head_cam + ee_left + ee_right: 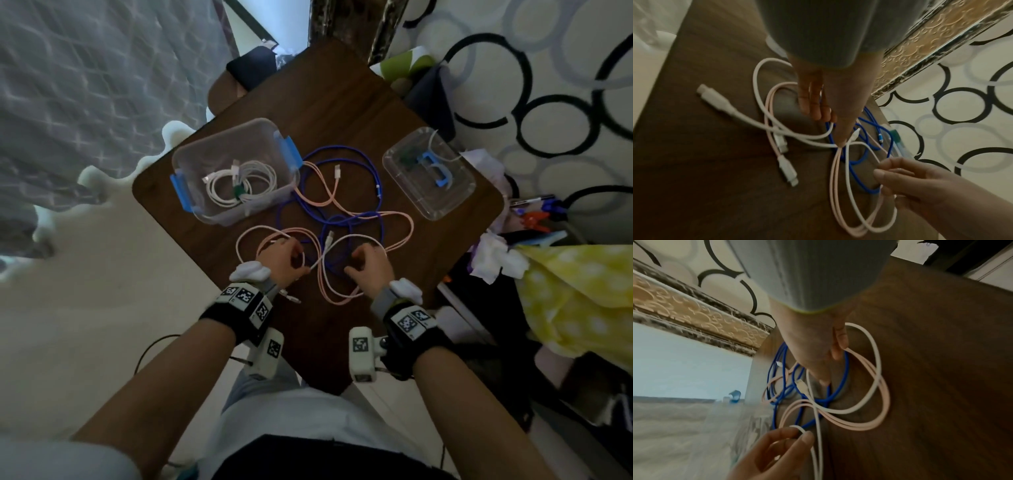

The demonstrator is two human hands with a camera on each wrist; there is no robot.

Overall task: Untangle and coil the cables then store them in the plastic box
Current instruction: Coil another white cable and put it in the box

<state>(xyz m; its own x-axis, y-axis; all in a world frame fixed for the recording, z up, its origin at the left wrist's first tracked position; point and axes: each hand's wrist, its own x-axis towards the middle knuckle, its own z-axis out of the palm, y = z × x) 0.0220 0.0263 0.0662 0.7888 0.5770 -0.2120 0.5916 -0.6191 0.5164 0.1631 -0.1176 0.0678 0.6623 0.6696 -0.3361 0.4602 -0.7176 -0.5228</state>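
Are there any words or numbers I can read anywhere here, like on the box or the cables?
None can be read.
Plastic box: no label shows.
Cable plugs: no readable print, blurred.
Wrist bands: black-and-white square code patterns only, no letters or numbers.

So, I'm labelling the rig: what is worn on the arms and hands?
Both forearms are bare. Each wrist carries a black band with white blocks of black-and-white square markers and a white camera unit. A grey cuff with a white piece covers each hand's base.
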